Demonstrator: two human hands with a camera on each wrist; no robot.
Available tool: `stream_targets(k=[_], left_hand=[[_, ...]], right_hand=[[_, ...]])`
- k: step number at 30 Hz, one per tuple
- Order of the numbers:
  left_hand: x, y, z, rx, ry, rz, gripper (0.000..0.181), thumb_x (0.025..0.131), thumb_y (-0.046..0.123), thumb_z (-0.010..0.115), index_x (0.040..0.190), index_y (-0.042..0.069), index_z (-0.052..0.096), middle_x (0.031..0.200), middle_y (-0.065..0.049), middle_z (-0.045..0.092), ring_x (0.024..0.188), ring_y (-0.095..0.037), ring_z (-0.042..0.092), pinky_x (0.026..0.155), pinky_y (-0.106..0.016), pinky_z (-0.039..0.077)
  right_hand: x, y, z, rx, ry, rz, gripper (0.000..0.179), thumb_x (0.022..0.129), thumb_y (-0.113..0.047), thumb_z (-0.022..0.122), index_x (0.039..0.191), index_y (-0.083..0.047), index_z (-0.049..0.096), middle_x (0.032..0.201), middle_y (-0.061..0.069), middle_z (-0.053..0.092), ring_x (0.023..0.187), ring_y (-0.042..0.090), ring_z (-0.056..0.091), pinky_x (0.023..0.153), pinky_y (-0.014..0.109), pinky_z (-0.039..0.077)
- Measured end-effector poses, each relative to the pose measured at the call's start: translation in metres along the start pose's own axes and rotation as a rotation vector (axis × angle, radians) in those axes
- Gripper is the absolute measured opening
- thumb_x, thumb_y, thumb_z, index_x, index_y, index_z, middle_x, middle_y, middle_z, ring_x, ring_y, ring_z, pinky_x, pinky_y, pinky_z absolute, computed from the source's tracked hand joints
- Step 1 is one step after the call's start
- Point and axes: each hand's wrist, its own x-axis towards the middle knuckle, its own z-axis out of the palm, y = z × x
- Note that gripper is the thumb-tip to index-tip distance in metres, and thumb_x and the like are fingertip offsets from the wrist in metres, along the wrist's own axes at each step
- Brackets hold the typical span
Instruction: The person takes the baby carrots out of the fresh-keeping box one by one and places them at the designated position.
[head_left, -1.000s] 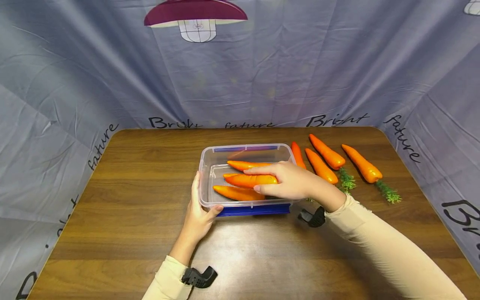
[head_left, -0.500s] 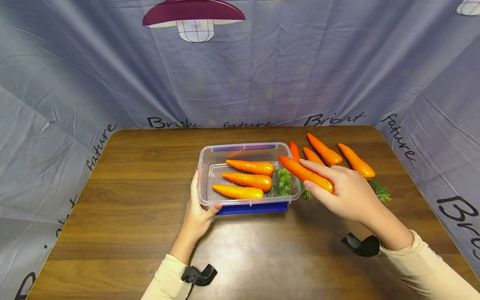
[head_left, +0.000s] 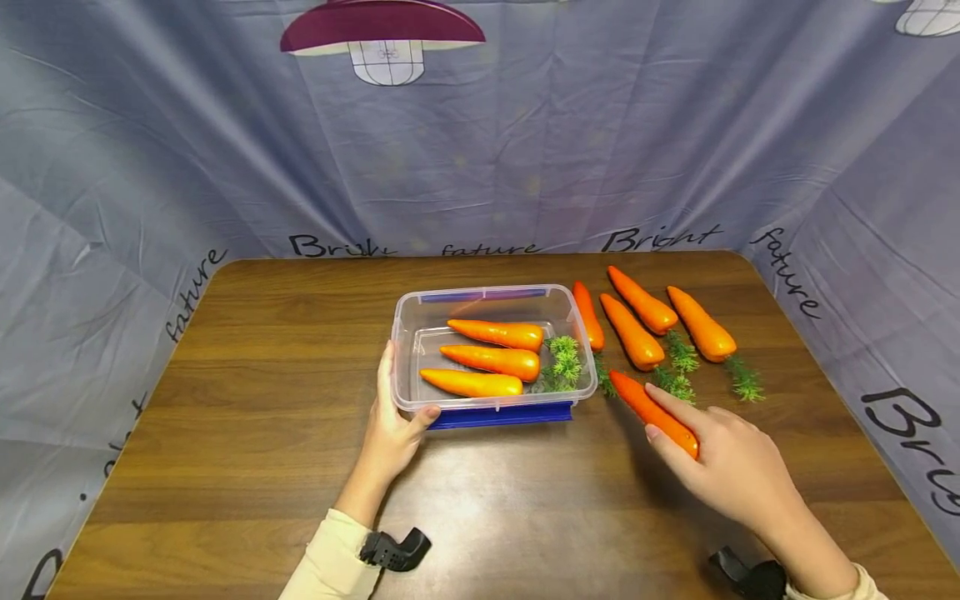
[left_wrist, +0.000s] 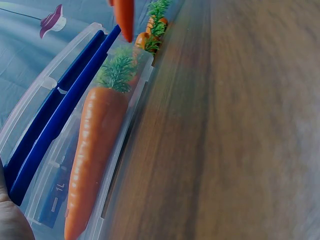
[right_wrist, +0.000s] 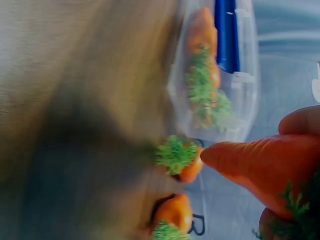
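Observation:
A clear plastic food container (head_left: 483, 408) with blue side clips stands mid-table. My left hand (head_left: 392, 437) grips its near left corner, thumb over the front rim, fingers along the left wall. Inside lie 3 carrots side by side, tips to the left: a far carrot (head_left: 498, 334), a middle carrot (head_left: 495, 361) and a near carrot (head_left: 476, 384), their green tops at the right end. To the right of the container, my right hand (head_left: 738, 467) holds another carrot (head_left: 654, 414) by its thick end, tip pointing up-left. The right wrist view shows that carrot (right_wrist: 270, 162) close up, with green fronds.
Several carrots lie on the wooden table (head_left: 285, 400) right of the container: a redder carrot (head_left: 588, 317) beside its wall, a second carrot (head_left: 632, 332), a third carrot (head_left: 641, 300) and a farthest-right carrot (head_left: 701, 323). A grey curtain (head_left: 480, 150) surrounds the table.
My right hand has lifted a carrot out of the container and carried it right and toward me. My left hand has stayed on the container.

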Motion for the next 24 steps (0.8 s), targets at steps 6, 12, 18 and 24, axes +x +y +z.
stream_targets(k=[6, 12, 18, 24], left_hand=[[0.000, -0.002, 0.000, -0.016, -0.006, 0.012, 0.104, 0.084, 0.059, 0.069, 0.160, 0.029, 0.006, 0.165, -0.011, 0.022, 0.145, -0.035, 0.035, 0.115, -0.053, 0.029], [0.000, 0.000, 0.000, -0.023, -0.002, 0.015, 0.105, 0.084, 0.060, 0.069, 0.161, 0.026, 0.006, 0.164, -0.014, 0.024, 0.145, -0.037, 0.036, 0.115, -0.054, 0.028], [0.001, 0.003, 0.000, -0.018, -0.004, 0.013, 0.105, 0.083, 0.062, 0.068, 0.160, 0.029, 0.006, 0.163, -0.016, 0.023, 0.145, -0.037, 0.034, 0.117, -0.053, 0.026], [0.000, 0.005, -0.001, -0.011, -0.001, 0.005, 0.104, 0.084, 0.061, 0.069, 0.160, 0.030, 0.006, 0.164, -0.015, 0.023, 0.145, -0.036, 0.035, 0.117, -0.050, 0.027]], right_hand=[[-0.001, 0.000, 0.011, -0.075, -0.039, 0.015, 0.052, 0.093, -0.050, 0.062, 0.139, -0.025, 0.060, 0.076, 0.007, 0.066, 0.067, 0.022, 0.059, 0.045, 0.037, 0.036], [0.001, -0.001, 0.017, -0.105, -0.081, 0.019, 0.055, 0.094, -0.051, 0.059, 0.141, -0.024, 0.057, 0.082, 0.010, 0.070, 0.071, 0.026, 0.062, 0.046, 0.041, 0.040], [-0.001, -0.001, 0.023, -0.109, -0.165, 0.047, 0.059, 0.094, -0.054, 0.058, 0.144, -0.022, 0.054, 0.078, 0.007, 0.068, 0.068, 0.023, 0.061, 0.045, 0.039, 0.039], [-0.004, -0.003, 0.028, -0.100, -0.237, 0.059, 0.067, 0.094, -0.057, 0.057, 0.149, -0.021, 0.046, 0.069, 0.006, 0.063, 0.067, 0.025, 0.063, 0.047, 0.041, 0.041]])
